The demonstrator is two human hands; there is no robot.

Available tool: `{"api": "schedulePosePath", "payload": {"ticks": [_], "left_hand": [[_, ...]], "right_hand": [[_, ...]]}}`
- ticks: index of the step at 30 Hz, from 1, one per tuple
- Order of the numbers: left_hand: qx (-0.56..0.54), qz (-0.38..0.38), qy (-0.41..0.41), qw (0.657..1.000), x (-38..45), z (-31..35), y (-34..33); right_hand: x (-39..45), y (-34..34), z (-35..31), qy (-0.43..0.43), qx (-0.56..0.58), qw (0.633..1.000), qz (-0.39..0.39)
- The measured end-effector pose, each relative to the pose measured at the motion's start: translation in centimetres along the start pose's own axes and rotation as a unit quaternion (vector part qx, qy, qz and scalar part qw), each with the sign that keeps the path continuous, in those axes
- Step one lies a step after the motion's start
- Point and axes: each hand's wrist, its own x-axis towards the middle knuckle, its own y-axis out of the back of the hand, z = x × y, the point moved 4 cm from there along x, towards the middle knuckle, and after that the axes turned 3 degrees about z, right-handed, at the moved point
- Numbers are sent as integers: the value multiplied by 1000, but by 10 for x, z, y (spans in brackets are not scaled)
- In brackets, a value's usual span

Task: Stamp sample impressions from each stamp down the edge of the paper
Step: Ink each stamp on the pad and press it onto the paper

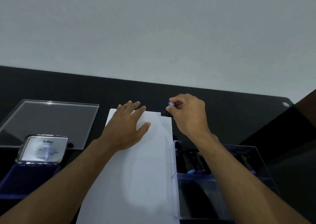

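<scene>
Black desk against a plain grey wall. Right side has a clear plastic box (222,172) with dark-handled stamps (191,162) inside, too murky to count. Left side: one blue ink pad tin (29,170) with its silver lid flipped up, and one clear acrylic lid (49,119) lying flat behind it. One white paper sheet (136,172) sits in the middle. Left hand (126,126) lies flat, fingers spread, on its far end. Right hand (188,114) pinches a small blue-topped stamp (171,104) just past the paper's far right corner, beside a faint mark (159,115).
</scene>
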Motion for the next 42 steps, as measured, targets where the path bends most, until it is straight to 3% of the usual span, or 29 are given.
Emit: {"api": "schedulePosePath", "payload": {"ticks": [42], "left_hand": [[50, 1, -30, 998, 3, -11, -24]], "right_hand": [[9, -31, 11, -21, -50, 997, -52]]}}
